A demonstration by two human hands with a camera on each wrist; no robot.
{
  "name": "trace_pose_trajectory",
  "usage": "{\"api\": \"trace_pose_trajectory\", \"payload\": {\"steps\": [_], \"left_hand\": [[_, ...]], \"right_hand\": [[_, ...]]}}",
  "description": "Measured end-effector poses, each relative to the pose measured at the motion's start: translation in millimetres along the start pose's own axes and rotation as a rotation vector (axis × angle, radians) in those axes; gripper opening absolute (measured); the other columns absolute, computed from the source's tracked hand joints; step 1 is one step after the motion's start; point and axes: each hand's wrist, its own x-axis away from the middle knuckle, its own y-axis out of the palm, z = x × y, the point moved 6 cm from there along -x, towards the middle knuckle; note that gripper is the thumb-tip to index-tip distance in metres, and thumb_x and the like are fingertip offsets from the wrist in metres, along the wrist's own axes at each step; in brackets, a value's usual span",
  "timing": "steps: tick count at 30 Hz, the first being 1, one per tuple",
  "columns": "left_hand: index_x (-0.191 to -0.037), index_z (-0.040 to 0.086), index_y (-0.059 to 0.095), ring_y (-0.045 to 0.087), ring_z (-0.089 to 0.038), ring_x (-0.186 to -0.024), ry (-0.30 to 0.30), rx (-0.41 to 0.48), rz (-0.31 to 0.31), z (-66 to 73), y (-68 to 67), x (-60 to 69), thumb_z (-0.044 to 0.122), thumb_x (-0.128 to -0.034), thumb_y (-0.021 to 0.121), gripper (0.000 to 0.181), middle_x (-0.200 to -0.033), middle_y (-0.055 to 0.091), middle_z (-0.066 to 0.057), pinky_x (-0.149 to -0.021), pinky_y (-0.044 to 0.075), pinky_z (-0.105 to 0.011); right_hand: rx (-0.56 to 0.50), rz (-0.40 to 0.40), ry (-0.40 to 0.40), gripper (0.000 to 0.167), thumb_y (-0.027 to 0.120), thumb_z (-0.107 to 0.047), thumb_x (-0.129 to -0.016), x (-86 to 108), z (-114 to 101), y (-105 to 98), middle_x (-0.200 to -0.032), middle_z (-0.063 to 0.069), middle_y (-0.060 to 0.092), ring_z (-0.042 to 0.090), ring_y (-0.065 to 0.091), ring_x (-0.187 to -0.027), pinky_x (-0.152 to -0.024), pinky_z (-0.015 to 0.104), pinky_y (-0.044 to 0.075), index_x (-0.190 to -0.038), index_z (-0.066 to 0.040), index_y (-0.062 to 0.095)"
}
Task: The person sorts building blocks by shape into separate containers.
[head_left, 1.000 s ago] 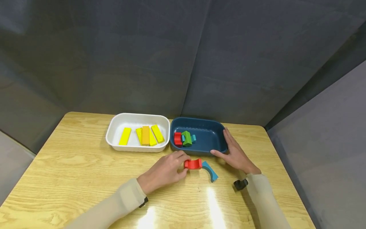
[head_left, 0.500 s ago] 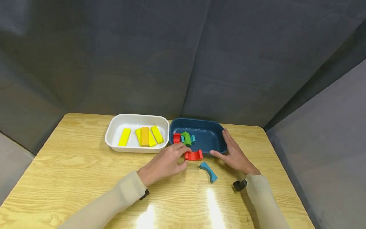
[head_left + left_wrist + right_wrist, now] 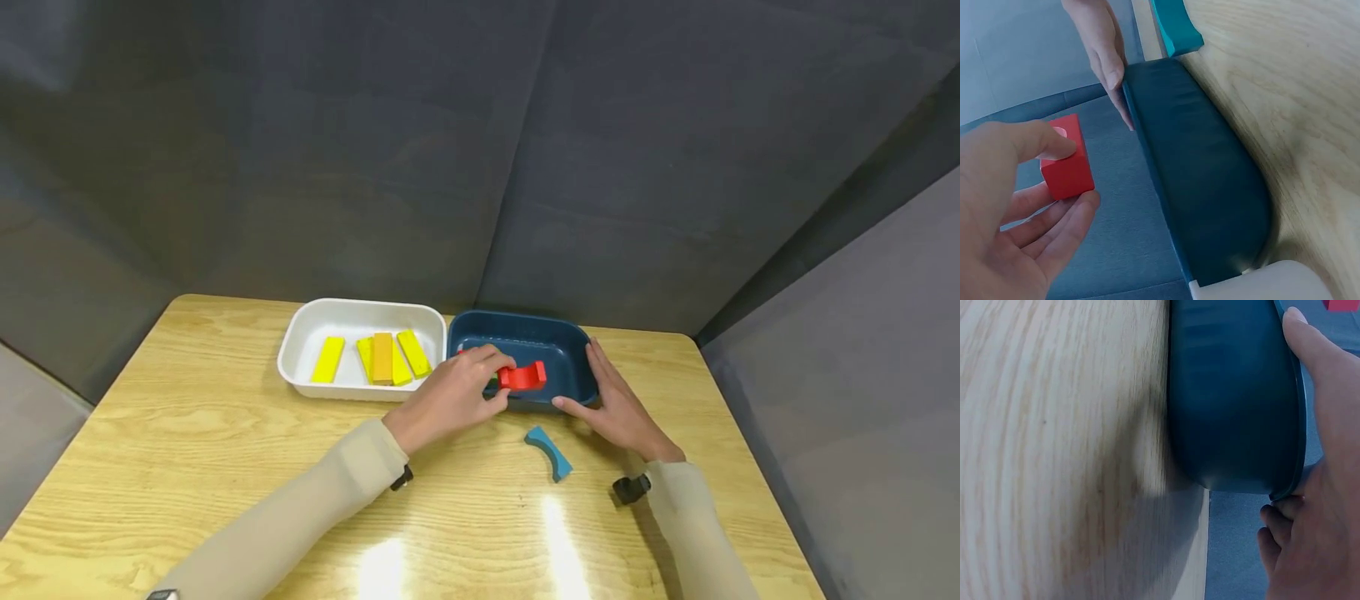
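My left hand pinches a red arch block between thumb and fingers. It holds the block above the front part of a dark blue tray; the left wrist view shows the red block inside the rim line. My right hand rests on the tray's right front corner, thumb along the front rim and fairly straight fingers along the right end. On the table in front lies a blue arch block. The blocks in the tray's left part are mostly hidden behind my left hand.
A white tray stands against the blue tray's left side, with several yellow blocks and an orange block in it. Both trays sit near the back edge of the wooden table. Grey panels rise behind.
My left hand has lifted the red arch block from beside the blue arch and carried it forward over the dark blue tray. The right hand and the blue arch have stayed put.
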Motion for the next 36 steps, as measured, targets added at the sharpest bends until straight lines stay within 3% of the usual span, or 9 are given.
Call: {"api": "trace_pose_trajectory", "payload": {"steps": [6, 19, 36], "left_hand": [[-0.129, 0.005, 0.074, 0.067, -0.018, -0.091, -0.045, -0.025, -0.032, -6.9, 10.6, -13.5, 0.018, -0.0983, 0.076, 0.033, -0.118, 0.073, -0.008, -0.082, 0.061, -0.025], [-0.129, 0.001, 0.074, 0.066, -0.019, -0.085, -0.141, -0.047, -0.072, -26.0, 28.8, -33.4, 0.016, -0.0963, 0.077, 0.035, -0.116, 0.073, -0.01, -0.079, 0.06, -0.025], [-0.129, 0.0, 0.074, 0.065, -0.021, -0.085, -0.183, -0.054, -0.118, -37.8, 39.5, -59.8, 0.013, -0.0974, 0.075, 0.034, -0.116, 0.072, -0.011, -0.08, 0.06, -0.029]], "right_hand": [[-0.001, 0.003, -0.006, 0.117, 0.071, -0.064, -0.097, 1.4, 1, 0, -0.181, 0.012, -0.003, 0.043, 0.008, -0.165, -0.126, 0.073, 0.017, -0.173, -0.012, -0.001], [-0.011, 0.002, -0.007, 0.117, 0.072, -0.064, -0.097, 2.2, 0, 2, -0.181, 0.011, -0.003, 0.042, 0.008, -0.165, -0.126, 0.073, 0.017, -0.173, -0.011, 0.0], [-0.004, 0.006, -0.008, 0.117, 0.071, -0.064, -0.097, -1.3, 1, 1, -0.181, 0.009, -0.004, 0.041, 0.007, -0.165, -0.127, 0.071, 0.016, -0.173, -0.012, -0.001]]}}
